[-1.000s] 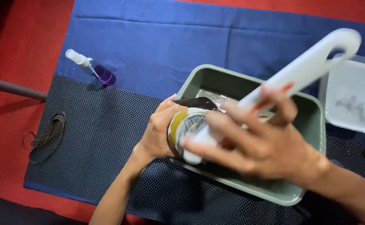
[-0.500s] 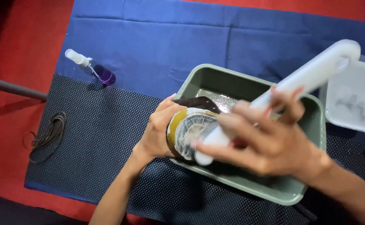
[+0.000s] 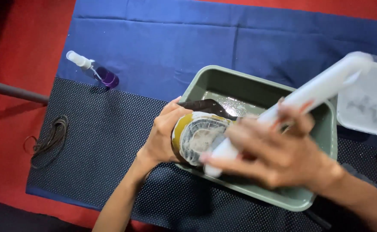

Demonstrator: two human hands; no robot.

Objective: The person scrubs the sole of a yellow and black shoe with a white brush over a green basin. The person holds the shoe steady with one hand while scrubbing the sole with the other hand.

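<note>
Two hands are busy over a green plastic tub point(image 3: 326, 141) here. Left hand point(image 3: 164, 135) is clamped around the heel end of a shoe point(image 3: 199, 135), tipping it on its side so the pale, soapy-looking sole faces up at the camera; the yellowish edge of the sole shows right next to the fingers, and the dark upper pokes out just past the thumb toward the middle of the tub. Right hand point(image 3: 274, 157) is wrapped tight around a long white brush handle point(image 3: 321, 88), blurry from motion, with the lower end of the brush pressed against the sole right beside the left hand's fingertips. The handle sticks up and away past the right hand's knuckles, over the far corner of the tub.

Beyond the right hand sits a clear plastic container point(image 3: 364, 103) just beside the tub. Well off past the left hand there's a small spray bottle point(image 3: 96, 71) with purple liquid lying on the blue cloth point(image 3: 162, 38), and a coil of dark cord point(image 3: 48, 139) on the black dotted mat point(image 3: 102, 141).
</note>
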